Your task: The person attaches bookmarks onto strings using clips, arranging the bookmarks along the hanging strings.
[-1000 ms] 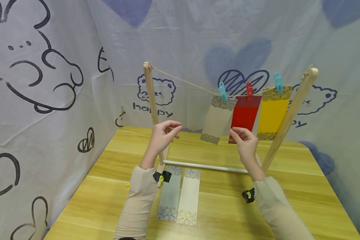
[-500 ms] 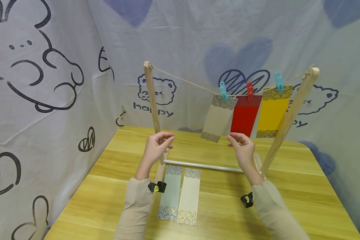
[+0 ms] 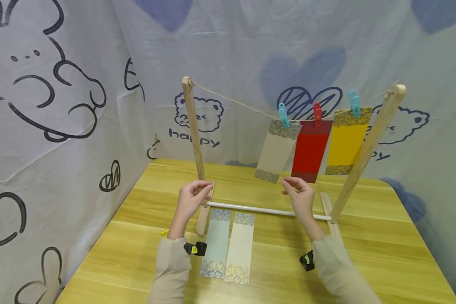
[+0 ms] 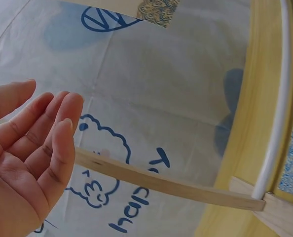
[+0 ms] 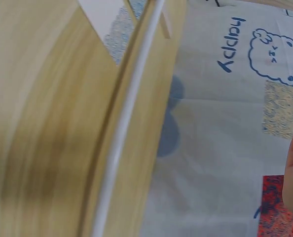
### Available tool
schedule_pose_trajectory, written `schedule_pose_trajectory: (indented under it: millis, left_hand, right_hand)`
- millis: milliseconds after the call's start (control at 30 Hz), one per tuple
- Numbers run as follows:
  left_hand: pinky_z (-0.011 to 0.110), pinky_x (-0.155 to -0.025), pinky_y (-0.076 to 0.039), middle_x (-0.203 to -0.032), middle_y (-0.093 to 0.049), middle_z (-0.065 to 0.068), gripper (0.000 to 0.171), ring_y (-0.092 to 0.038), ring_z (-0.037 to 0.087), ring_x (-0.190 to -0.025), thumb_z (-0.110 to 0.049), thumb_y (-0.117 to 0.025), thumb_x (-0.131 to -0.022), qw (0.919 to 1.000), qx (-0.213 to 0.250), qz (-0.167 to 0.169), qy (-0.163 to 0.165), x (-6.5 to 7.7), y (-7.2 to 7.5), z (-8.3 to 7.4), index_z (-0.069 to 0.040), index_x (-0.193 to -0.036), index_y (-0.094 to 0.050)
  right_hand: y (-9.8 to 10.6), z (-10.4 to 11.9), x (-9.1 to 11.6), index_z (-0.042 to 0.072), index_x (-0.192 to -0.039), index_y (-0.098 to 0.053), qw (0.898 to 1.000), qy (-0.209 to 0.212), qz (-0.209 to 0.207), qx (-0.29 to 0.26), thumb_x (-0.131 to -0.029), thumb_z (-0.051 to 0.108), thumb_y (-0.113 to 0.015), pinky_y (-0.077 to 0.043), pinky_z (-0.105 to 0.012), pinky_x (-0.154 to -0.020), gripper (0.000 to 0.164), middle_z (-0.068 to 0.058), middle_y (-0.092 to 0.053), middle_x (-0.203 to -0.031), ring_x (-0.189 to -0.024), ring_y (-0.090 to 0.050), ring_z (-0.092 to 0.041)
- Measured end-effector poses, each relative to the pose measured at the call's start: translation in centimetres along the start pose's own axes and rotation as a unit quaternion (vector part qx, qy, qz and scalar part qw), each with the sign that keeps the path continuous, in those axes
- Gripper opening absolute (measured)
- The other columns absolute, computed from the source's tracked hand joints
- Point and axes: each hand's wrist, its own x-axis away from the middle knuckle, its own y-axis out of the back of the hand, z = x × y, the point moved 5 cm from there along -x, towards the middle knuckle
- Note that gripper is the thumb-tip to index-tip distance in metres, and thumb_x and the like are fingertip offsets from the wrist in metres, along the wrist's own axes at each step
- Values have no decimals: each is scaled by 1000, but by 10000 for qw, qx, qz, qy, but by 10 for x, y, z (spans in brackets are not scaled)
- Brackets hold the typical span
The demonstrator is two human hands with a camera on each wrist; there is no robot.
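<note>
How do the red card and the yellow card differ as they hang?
The red card hangs from a red peg, the yellow card from a turquoise peg. The yellow card hangs higher than the red card. In the head view a post covers part of the yellow card, none of the red card. Both hang from the string with a patterned band at each end.

Head view: even, diffuse light, moderately bright, with a soft shadow on the tabletop (image 3: 277,261) beside the right sleeve (image 3: 336,270). Left wrist view: dimmer, greyish, the white rod (image 4: 283,94) bowed. Right wrist view: soft throughout, tabletop grain smeared, patterned end of the cream card (image 5: 279,109) blurred.
</note>
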Motion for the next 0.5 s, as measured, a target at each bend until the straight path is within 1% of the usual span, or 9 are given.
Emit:
schedule_pose_trajectory:
  millis: [133, 200, 267, 367, 400, 433, 467, 500]
  left_hand:
    - [22, -49, -48, -81, -63, 20, 18, -60, 21, -60, -4, -58, -86, 9996, 27, -149, 232, 7, 4, 12, 9, -98, -62]
    - [23, -49, -48, -81, -63, 22, 18, -60, 23, -61, -4, -58, -86, 9992, 9, -212, 337, 11, 6, 18, 10, -97, -62]
    - [25, -49, -49, -83, -63, 24, 18, -61, 26, -63, -4, -58, -86, 9988, -13, -257, 428, 14, 7, 24, 10, -98, -62]
    - [28, -50, -50, -87, -63, 23, 19, -61, 34, -67, -4, -58, -87, 9977, -35, -340, 578, 19, 10, 32, 10, -98, -62]
    - [28, -50, -50, -86, -63, 22, 19, -61, 35, -67, -4, -58, -86, 9974, -47, -370, 614, 21, 11, 34, 10, -98, -62]
    - [28, -50, -49, -86, -63, 20, 19, -60, 36, -67, -4, -58, -86, 9970, -44, -400, 665, 22, 12, 37, 11, -98, -61]
    - [29, -50, -50, -85, -64, 19, 19, -60, 35, -67, -4, -58, -86, 9966, -46, -426, 709, 23, 13, 39, 10, -98, -62]
    - [28, -49, -49, -84, -64, 18, 18, -61, 33, -65, -4, -58, -86, 9962, -15, -465, 741, 24, 14, 46, 10, -97, -62]
  right_hand:
    - [-3, -5, 6, -27, -86, -53, 9999, -70, 19, 126, -78, -17, -57, -50, -20, -51, 14, -6, -64, -76, -64, -59, -6]
    - [-4, -9, 10, -25, -85, -54, 9996, -216, -8, 189, -78, -17, -57, -50, -20, -51, 12, -6, -64, -76, -64, -58, -6]
    - [-4, -13, 13, -23, -86, -56, 9990, -368, -48, 240, -78, -16, -58, -50, -21, -51, 11, -7, -64, -76, -64, -58, -7]
    - [-2, -28, 16, -20, -86, -59, 9983, -524, -84, 251, -78, -13, -60, -50, -21, -51, 10, -6, -64, -76, -64, -58, -9]
    - [0, -34, 17, -19, -85, -59, 9984, -488, -78, 258, -79, -11, -60, -51, -22, -51, 11, -7, -64, -77, -65, -59, -10]
    - [5, -54, 16, -16, -87, -61, 9992, -399, -16, 64, -79, -7, -62, -51, -22, -53, 12, -7, -65, -78, -66, -59, -10]
    - [6, -59, 17, -16, -87, -61, 9992, -383, -8, 65, -80, -6, -62, -51, -23, -53, 12, -10, -64, -80, -67, -59, -11]
    - [6, -60, 19, -16, -87, -61, 9991, -415, -2, 82, -80, -6, -62, -51, -24, -53, 12, -11, -64, -80, -67, -59, -10]
